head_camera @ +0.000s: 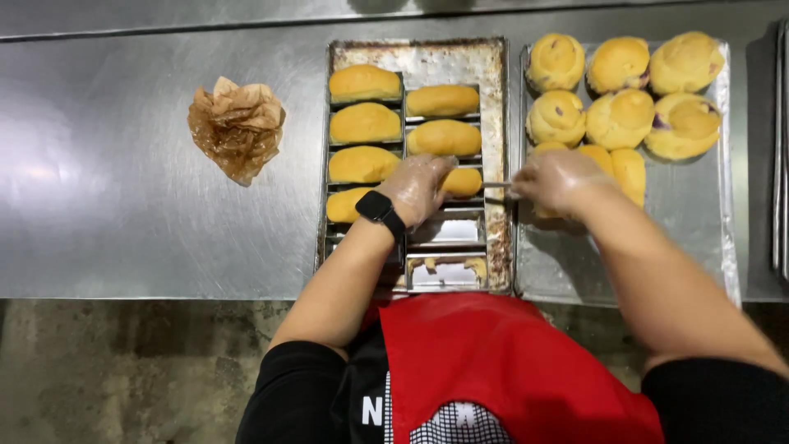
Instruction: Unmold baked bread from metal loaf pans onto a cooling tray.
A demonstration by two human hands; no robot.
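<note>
Gloved left hand [419, 187] closed over a soft, easily crushed bun [462, 182] in the baking tray [496, 123], best held by its sides; right hand [557, 177] pinches a thin tool [496, 185].

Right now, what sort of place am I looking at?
Likely a commercial bakery kitchen: a stainless steel worktable, a worn baking tray of oblong bread rolls, and gloved hands working them.

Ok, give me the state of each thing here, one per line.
Mould tray: part filled, near slots empty.
Long buns: sitting in moulds.
Round buns: loose on flat tray.
Paper: crumpled.
Left hand: gloved, on a bun.
Right hand: gloved, gripping a thin tool.
</note>
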